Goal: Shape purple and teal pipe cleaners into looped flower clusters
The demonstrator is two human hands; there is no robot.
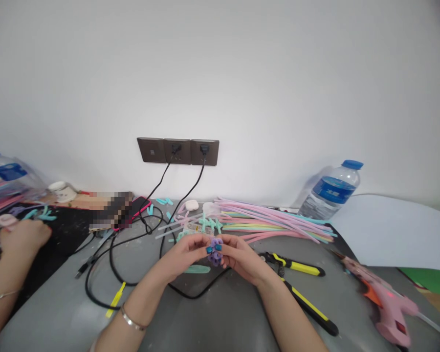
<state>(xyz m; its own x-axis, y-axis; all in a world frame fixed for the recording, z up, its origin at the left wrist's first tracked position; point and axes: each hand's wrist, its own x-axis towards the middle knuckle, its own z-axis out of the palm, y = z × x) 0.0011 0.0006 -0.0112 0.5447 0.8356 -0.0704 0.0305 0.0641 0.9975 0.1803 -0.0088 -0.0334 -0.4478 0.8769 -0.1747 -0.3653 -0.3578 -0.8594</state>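
Observation:
Between both hands, above the grey table (190, 322), is a small purple looped piece (215, 257) that looks made of bent pipe cleaner. My left hand (185, 254) pinches it from the left, and my right hand (242, 256) pinches it from the right, with the two thumbs side by side on its front. Fingertips cover part of the piece. Just behind the hands lie mint-green twisted pieces (209, 223) and a pale green strip (198, 269). Black-and-yellow pliers (300, 266) rest with handles spread beside my right forearm.
A bundle of pastel pipe cleaners (275, 220) lies near the wall. A water bottle (332, 190), white sheet (392, 230) and pink glue gun (385, 303) are at right. Black cables (112, 259) loop leftward from the sockets (178, 151). Another person's hand (24, 239) works at far left.

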